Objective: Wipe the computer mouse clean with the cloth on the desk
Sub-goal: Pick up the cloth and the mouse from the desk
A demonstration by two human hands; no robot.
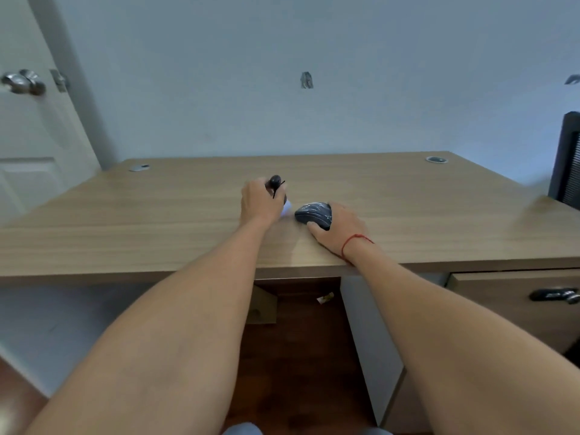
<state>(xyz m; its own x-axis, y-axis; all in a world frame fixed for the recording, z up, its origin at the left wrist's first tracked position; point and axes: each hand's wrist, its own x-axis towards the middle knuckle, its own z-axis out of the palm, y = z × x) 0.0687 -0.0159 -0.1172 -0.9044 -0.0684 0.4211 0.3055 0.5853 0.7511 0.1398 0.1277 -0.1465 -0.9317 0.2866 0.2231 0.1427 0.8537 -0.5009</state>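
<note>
A dark grey computer mouse (pixel 314 214) with pale streaks on its top rests on the wooden desk (pixel 157 221) near the front edge. My right hand (pixel 340 230) is wrapped around it from the right, thumb against its near side. Just to the left, my left hand (pixel 260 204) is closed on a small object with a black rounded top (pixel 275 182) and a pale white part (pixel 287 209) showing below the fingers. I cannot tell whether the white part is the cloth. No other cloth is visible on the desk.
Two round cable grommets sit at the desk's back left (pixel 139 167) and back right (pixel 436 159). A black chair back (pixel 568 158) stands at the right. A drawer with a black handle (pixel 554 295) is under the desk's right side. A white door (pixel 28 120) is at the left.
</note>
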